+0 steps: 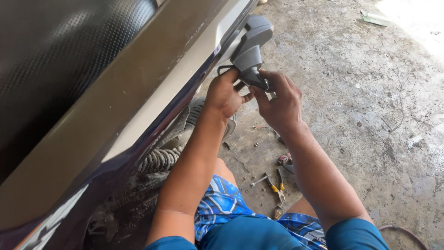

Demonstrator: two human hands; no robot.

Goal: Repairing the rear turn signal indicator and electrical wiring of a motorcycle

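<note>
A motorbike fills the left of the view, with its dark seat (60,60) and pale side panel (152,97). At its tail sits a grey grab handle piece (252,46). My left hand (224,95) grips under the lower end of that grey piece, fingers curled against it. My right hand (277,99) pinches the same lower tip from the right, thumb and fingers closed around it. What lies between the fingertips is hidden.
A coiled shock spring (159,159) and a tyre (196,113) show below the panel. On the concrete floor (370,115) lie yellow-handled pliers (279,190), a small wrench (260,180) and a reddish-handled tool (283,159). A hose (407,231) curves at bottom right.
</note>
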